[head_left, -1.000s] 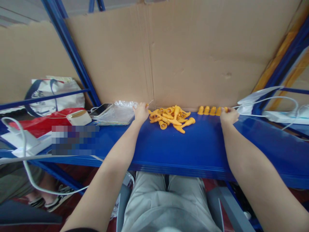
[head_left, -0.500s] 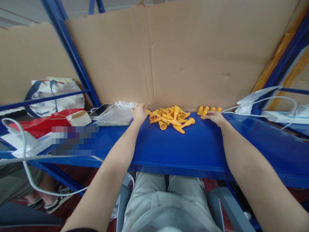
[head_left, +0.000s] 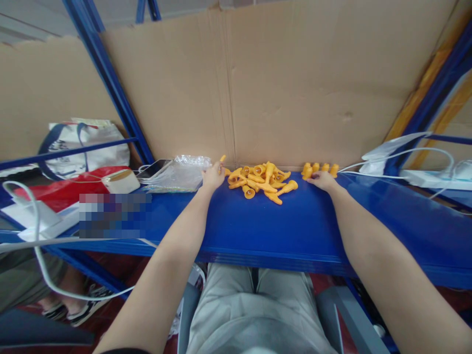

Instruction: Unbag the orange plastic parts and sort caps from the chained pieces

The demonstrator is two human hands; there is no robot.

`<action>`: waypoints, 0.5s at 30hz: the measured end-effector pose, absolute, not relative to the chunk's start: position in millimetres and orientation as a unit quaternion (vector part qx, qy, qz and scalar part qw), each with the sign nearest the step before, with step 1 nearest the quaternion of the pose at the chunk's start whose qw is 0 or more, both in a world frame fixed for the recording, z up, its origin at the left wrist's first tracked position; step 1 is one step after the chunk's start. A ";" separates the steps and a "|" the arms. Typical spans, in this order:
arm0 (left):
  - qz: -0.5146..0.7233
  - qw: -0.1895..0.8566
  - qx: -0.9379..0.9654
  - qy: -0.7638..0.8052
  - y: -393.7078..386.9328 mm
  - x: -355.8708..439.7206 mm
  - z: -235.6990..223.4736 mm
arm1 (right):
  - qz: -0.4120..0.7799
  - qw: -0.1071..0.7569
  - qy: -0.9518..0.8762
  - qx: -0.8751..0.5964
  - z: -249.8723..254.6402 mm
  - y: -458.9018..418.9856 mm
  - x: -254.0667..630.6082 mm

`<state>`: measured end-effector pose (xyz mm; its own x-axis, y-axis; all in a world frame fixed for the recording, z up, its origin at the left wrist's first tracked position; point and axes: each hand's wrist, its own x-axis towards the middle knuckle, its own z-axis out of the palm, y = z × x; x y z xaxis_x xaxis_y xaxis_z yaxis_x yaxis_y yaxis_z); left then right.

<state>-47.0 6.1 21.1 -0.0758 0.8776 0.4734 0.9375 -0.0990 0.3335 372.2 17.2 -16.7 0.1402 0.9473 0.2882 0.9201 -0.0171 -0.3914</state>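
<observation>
Near the cardboard backing, a loose pile of orange-yellow plastic pieces [head_left: 267, 182] lies on the blue shelf top; some are long and curved, others have hollow cup-like ends. My left hand [head_left: 213, 177] is at the pile's left edge, its fingers closed round a slim yellow piece [head_left: 222, 158] whose tip sticks up. To the right of the pile, small yellow cup-shaped pieces [head_left: 325, 167] stand upright in a row. At that row's left end my right hand [head_left: 323, 181] has its fingers closed against a yellow cup-shaped piece [head_left: 308, 172], partly covering the pieces behind.
Left of the pile are clear plastic bags [head_left: 177, 177], a phone [head_left: 155, 168], a white and gold box [head_left: 120, 180] and a red bag [head_left: 70, 184]. White cables [head_left: 391, 174] and a power strip [head_left: 438, 178] lie at right. Another person's legs [head_left: 70, 280] show below left.
My right hand has shifted slightly left along the row of cups. My left hand has turned a little, and the yellow tip in it now points up more plainly.
</observation>
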 end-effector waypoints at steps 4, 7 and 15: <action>-0.272 0.014 -0.703 -0.656 12.3 -51.5 13.4 | 0.016 0.230 -0.642 -0.731 -16.3 15.2 370.4; -0.228 -0.006 -0.716 -0.660 18.7 -54.4 7.5 | 0.017 0.219 -0.636 -0.740 -15.0 13.6 369.4; -0.155 -0.025 -0.759 -0.632 29.0 -59.9 0.9 | -0.020 0.217 -0.654 -0.724 -19.3 18.0 374.0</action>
